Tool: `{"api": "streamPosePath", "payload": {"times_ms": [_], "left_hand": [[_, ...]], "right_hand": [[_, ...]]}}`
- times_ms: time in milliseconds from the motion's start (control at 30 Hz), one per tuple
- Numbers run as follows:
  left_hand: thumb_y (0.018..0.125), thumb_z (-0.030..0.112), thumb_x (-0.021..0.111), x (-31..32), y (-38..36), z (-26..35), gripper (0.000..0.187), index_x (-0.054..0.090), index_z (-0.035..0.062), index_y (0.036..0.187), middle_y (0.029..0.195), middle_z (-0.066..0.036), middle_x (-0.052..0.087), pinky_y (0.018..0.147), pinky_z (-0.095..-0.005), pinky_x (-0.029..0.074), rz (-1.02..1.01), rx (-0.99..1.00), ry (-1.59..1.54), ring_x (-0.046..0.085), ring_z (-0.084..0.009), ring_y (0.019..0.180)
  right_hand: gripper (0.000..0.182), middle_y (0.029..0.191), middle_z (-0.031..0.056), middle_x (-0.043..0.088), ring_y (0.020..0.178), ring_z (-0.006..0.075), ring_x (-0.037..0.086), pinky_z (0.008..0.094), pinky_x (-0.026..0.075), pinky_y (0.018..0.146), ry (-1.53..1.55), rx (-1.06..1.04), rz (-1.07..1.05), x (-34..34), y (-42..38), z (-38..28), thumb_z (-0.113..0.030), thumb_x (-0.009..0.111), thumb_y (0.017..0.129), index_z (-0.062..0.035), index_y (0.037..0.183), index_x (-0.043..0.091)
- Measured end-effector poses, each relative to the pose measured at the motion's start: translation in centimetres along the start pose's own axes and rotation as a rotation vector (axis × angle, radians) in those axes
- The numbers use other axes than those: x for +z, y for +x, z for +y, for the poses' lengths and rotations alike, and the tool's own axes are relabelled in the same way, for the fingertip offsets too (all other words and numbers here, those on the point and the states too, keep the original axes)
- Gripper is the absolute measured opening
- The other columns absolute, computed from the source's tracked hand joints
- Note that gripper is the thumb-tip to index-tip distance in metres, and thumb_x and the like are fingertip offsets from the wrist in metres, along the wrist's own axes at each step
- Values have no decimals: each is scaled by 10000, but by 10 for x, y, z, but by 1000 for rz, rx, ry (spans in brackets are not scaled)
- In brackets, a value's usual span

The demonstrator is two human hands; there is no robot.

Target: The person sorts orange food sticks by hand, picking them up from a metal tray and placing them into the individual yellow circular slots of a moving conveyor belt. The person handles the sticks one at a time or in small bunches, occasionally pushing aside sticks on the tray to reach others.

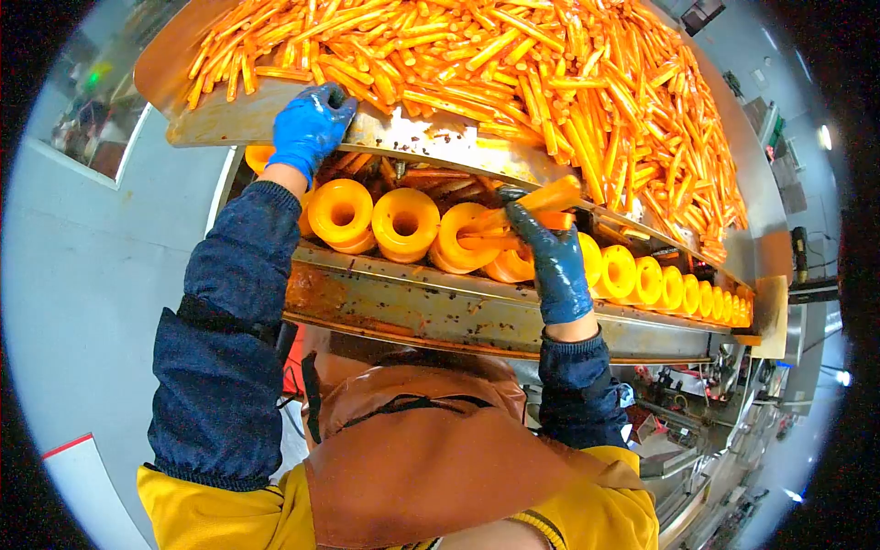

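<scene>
My left hand, in a bright blue glove, rests at the near edge of the metal tray. Its fingers curl together beside the heaped orange sticks, and what they hold, if anything, is hidden. In a darker, wet-looking blue glove, my right hand grips a few glossy orange sticks. These lie slantwise across the row of yellow-orange ring-shaped cups, with some ends overlapping the opening of one cup. Farther left, two more cups face me with dark round holes.
A metal rail with dark specks runs along the front of the cups. The cup row continues right to a pale end block. My brown apron is close to the rail. Machinery stands at lower right.
</scene>
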State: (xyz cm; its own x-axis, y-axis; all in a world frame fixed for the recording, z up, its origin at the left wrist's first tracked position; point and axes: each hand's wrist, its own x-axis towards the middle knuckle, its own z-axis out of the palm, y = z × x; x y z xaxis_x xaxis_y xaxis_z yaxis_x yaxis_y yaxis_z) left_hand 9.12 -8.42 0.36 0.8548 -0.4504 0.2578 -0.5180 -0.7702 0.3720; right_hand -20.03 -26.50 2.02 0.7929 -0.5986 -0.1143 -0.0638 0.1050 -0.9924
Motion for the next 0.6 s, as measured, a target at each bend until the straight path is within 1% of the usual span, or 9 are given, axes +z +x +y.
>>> {"api": "streamPosePath", "payload": {"times_ms": [33,67,133,167,200,333,400,533,600], "left_hand": [[808,467,535,0,0,0,372,635,125,912,983,-128,633,815,-409,469,-7,1,3,593,-298,942],[808,467,535,0,-1,0,372,635,125,912,983,-128,633,815,-409,469,-8,0,3,593,-298,942],[807,462,539,0,-1,1,363,635,127,909,975,-131,633,809,-409,471,19,7,10,594,-298,937],[807,462,539,2,-1,0,363,635,127,909,975,-131,633,809,-409,471,17,8,8,594,-298,937],[806,460,541,3,-1,-1,363,635,125,906,969,-130,633,805,-410,472,33,17,-10,594,-299,934],[804,460,546,1,-1,0,368,635,118,906,966,-129,632,801,-415,475,17,9,8,596,-301,930],[804,461,547,-1,1,1,370,635,117,906,970,-130,632,801,-416,475,10,9,16,596,-303,930],[803,465,546,3,2,-2,375,634,114,902,977,-131,633,802,-417,475,4,-3,4,596,-307,932],[804,465,546,5,2,-3,375,634,113,902,977,-132,633,801,-416,475,10,0,8,596,-306,932]], "right_hand": [[245,921,52,658,765,116,605,238,481,693,13,-16,81,0,-2,4,-67,605,841,4,1075,631],[245,921,52,658,765,116,605,238,481,693,13,-16,80,0,-3,5,-67,605,841,4,1075,631],[254,943,61,661,783,131,617,243,487,713,17,-269,39,1,-7,2,-63,572,865,14,1104,617],[261,980,72,659,808,142,621,248,492,713,-190,-346,52,0,-11,11,-56,550,881,16,1126,606],[244,976,67,658,795,135,621,245,494,693,105,-133,10,3,-10,12,-93,559,891,3,1108,617],[258,954,34,642,814,111,600,237,481,650,-62,76,-73,17,-3,21,-152,597,886,-20,1106,612],[260,984,31,635,828,106,589,232,474,661,-249,-324,-13,15,7,33,-162,562,908,-23,1125,598],[258,1008,34,630,850,107,584,231,467,687,-82,-142,107,22,-2,10,-177,528,928,-22,1122,600],[250,890,7,631,650,66,528,213,439,577,54,-305,127,38,0,9,-192,561,910,-28,1090,615]]}}
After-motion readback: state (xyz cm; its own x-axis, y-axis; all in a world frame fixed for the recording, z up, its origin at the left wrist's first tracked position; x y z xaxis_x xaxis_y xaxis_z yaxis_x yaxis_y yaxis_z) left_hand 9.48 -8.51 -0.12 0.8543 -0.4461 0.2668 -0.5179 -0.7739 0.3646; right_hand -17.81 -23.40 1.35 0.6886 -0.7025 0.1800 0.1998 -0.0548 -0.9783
